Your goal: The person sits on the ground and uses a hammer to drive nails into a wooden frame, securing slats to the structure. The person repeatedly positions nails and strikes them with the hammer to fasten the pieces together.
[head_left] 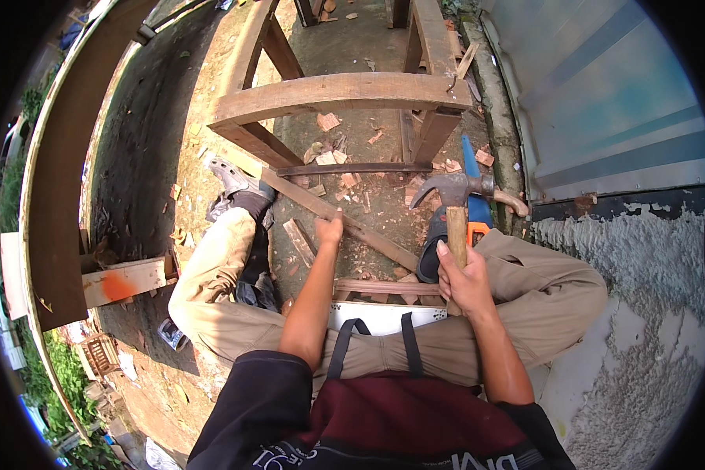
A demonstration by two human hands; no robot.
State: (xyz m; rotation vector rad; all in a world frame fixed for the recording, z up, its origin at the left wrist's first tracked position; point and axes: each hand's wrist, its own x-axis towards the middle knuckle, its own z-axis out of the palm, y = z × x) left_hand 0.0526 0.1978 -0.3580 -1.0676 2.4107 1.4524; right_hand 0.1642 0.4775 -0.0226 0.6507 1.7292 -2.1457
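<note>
My left hand [329,228] is closed around a long wooden strip [299,196] that slants from the upper left down to the right between my feet. In my right hand [463,280] is a claw hammer [455,211], held upright by its wooden handle with the metal head at the top. The hammer is raised above the ground and apart from the strip. Behind it, partly hidden, lies a blue tool with an orange handle [478,229]; its exact kind is unclear. A curved wooden handle [513,203] sticks out beside the hammer head.
A wooden frame [337,92] stands ahead, with a bent nail at its right corner. Wood chips and offcuts [328,122] litter the ground. Thin wood strips [388,287] and a white board [392,317] lie between my legs. A metal sheet wall [603,102] rises on the right.
</note>
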